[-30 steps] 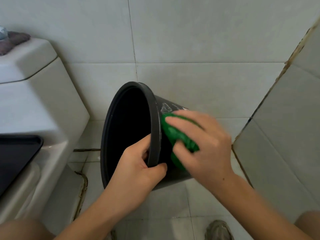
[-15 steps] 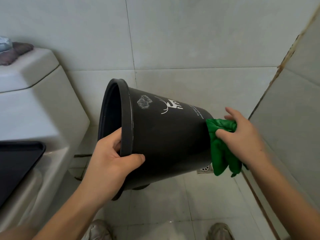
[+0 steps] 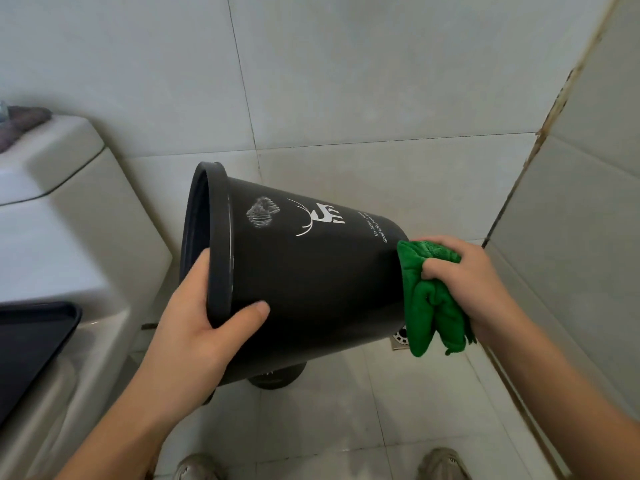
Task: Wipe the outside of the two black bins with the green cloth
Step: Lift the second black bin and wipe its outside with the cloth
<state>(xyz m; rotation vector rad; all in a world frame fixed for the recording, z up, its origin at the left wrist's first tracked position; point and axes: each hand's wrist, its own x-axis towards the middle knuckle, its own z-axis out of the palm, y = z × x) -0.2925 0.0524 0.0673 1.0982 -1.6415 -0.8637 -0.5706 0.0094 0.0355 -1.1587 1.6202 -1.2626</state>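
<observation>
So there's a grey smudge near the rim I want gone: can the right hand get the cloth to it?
Probably yes: the smudge faces up, uncovered; the left hand grips the rim lower down, clear of it.

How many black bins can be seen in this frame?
2. One bin is held tilted by the left hand; a second bin shows only partly on the floor beneath it, mostly hidden.

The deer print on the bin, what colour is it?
White, on the black bin; the deer print shows clearly in the head view.
</observation>
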